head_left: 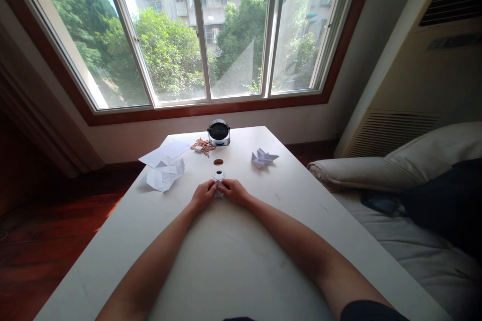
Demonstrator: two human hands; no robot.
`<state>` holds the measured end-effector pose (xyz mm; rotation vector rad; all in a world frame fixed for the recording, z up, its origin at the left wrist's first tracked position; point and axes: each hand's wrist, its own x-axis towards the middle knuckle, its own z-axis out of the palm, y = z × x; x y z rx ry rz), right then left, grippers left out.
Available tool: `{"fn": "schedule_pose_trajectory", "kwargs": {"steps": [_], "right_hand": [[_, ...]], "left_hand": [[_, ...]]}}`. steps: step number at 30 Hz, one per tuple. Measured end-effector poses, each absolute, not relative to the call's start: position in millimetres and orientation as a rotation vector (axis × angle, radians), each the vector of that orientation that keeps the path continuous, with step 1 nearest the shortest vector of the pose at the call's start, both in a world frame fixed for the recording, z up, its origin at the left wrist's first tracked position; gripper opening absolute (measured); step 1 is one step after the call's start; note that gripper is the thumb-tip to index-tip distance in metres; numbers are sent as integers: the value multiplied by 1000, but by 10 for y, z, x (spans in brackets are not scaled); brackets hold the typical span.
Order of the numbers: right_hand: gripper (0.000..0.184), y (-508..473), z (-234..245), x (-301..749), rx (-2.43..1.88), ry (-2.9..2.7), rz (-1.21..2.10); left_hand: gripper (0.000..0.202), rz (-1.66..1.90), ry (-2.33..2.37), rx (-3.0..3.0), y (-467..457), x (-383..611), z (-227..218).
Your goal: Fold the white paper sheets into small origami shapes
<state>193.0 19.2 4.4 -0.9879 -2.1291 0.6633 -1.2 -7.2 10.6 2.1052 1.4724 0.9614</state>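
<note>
Both my hands meet over the middle of the white table (pixel 188 266). Between their fingertips is a small piece of folded white paper (pixel 218 191), mostly covered by the fingers. My left hand (pixel 204 194) pinches its left side, and my right hand (pixel 234 190) pinches the right side. Just beyond the fingers lies a round white disc (pixel 219 174) with a dark centre. Folded paper pieces (pixel 264 158) with pointed ends rest together to the right. Over on the left are creased, partly unfolded sheets of paper (pixel 163 174).
A sheet with faint markings (pixel 171 149) lies behind the creased paper. Near the far edge stand a small round black fan-like device (pixel 219 133) and a coiled pinkish cord (pixel 205 146). The tabletop has a round hole (pixel 218 162). A pale sofa (pixel 376 220) borders the table's right side.
</note>
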Motion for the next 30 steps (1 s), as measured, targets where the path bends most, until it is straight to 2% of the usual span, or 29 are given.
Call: {"fn": "schedule_pose_trajectory", "kwargs": {"steps": [30], "right_hand": [[30, 188, 53, 1923, -999, -2135, 658]], "left_hand": [[29, 944, 1476, 2089, -97, 7, 149]]}}
